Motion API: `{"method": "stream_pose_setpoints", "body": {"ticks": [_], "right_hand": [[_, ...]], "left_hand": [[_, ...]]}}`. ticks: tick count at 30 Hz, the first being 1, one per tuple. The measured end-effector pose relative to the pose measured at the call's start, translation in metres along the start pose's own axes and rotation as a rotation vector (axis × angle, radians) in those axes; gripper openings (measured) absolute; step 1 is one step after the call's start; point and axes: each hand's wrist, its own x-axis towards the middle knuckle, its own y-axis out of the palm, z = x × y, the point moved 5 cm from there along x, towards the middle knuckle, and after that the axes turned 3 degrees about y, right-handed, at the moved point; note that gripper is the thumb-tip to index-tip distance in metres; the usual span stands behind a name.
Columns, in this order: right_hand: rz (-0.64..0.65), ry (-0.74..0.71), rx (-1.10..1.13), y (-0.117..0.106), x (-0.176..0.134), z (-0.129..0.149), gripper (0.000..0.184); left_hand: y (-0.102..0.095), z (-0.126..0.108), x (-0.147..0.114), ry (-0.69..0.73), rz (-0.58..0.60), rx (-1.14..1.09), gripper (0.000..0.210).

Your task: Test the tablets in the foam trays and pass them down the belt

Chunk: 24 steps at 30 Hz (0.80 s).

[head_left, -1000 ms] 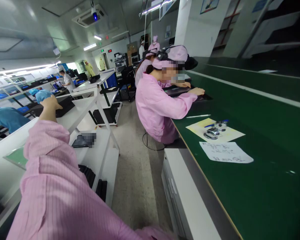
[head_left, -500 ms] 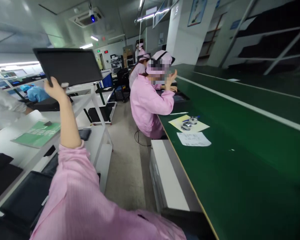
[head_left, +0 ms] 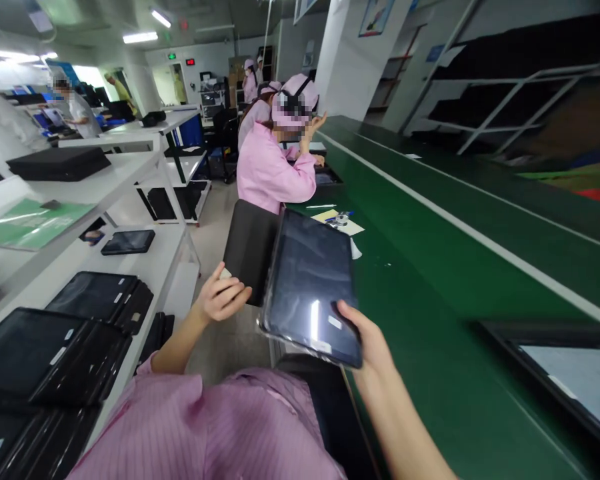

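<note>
My left hand (head_left: 225,297) is closed on the lower edge of a flat black tray (head_left: 250,243), which is tilted upright; a small pale patch shows by the fingers. In my right hand (head_left: 375,343) is a dark tablet (head_left: 307,267) with a glossy screen and small white labels, gripped at its lower right corner with the thumb over the front. A clear film seems to edge the tablet. The two things are side by side in front of me, the tray's right edge close to or touching the tablet; I cannot tell which.
On the left, a white rack (head_left: 167,250) bears stacked black tablets (head_left: 93,297) and a green sheet (head_left: 35,220). The green bench (head_left: 430,267) runs along the right, with a black frame (head_left: 510,340) on it. A co-worker in pink (head_left: 275,163) sits ahead at the bench.
My left hand has come down from high on the left to the middle, still with the black tray. My right hand has come into view holding a tablet. The view has shifted.
</note>
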Motion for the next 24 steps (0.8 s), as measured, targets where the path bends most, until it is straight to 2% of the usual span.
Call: {"method": "stream_pose_setpoints", "body": {"ticks": [3,6,7,9,11,13,14,16,19,22,24], "right_hand": [[0.089,0.115,0.060,0.039,0.030,-0.027,0.035],[0.082,0.135,0.082,0.043,0.052,-0.047,0.038],[0.075,0.152,0.084,0.041,0.057,-0.052,0.037],[0.065,0.216,0.079,0.036,0.061,-0.061,0.037],[0.063,0.280,0.062,0.034,0.059,-0.063,0.038],[0.058,0.273,0.050,0.035,0.053,-0.058,0.042],[0.057,0.250,0.045,0.036,0.050,-0.054,0.045],[0.070,0.200,0.031,0.038,0.044,-0.046,0.050],[0.126,0.158,-0.035,0.040,0.035,-0.038,0.055],[0.172,0.082,-0.122,0.039,0.029,-0.031,0.066],[0.199,-0.032,-0.175,0.039,0.029,-0.026,0.077]], "left_hand": [[0.011,-0.008,-0.017,-0.111,0.142,-0.162,0.009],[0.020,-0.014,-0.034,-0.235,0.171,-0.292,0.011],[0.022,-0.016,-0.039,-0.268,0.141,-0.341,0.014],[0.018,-0.016,-0.047,-0.329,-0.024,-0.468,0.030],[0.012,-0.014,-0.050,-0.430,-0.193,-0.690,0.063],[0.010,-0.012,-0.047,-0.536,-0.242,-0.927,0.098],[0.013,-0.013,-0.042,-0.580,-0.211,-1.024,0.104],[0.022,-0.017,-0.030,-0.655,-0.143,-1.148,0.104],[0.044,-0.025,-0.017,-0.771,-0.132,-1.198,0.098],[0.062,-0.028,-0.015,-0.832,-0.236,-1.094,0.082],[0.067,-0.026,-0.017,-0.847,-0.306,-1.038,0.075]]}}
